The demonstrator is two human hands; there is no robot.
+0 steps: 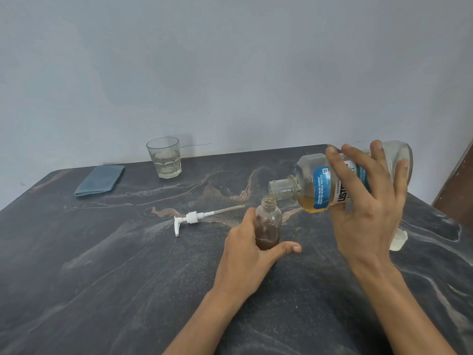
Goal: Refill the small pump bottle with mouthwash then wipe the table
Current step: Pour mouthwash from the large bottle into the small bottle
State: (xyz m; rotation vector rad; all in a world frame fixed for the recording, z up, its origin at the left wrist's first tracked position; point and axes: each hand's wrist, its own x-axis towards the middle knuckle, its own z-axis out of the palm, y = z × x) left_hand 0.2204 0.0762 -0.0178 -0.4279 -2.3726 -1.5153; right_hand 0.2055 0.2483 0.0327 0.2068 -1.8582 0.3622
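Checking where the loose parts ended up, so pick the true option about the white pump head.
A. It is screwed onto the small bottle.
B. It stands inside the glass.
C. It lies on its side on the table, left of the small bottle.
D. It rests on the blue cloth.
C: the pump head lies flat on the table, left of the open-necked small bottle that the left hand holds.

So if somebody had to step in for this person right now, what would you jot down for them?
Left hand grips the small pump bottle, upright on the table, partly filled.
Right hand holds the big mouthwash bottle tipped, its mouth right above the small bottle's open neck.
The pump top lies on the table to the left; a white cap sits behind the right hand.
Left: finish filling, screw the pump on, cap the big bottle, wipe with the blue cloth, folded at far left.
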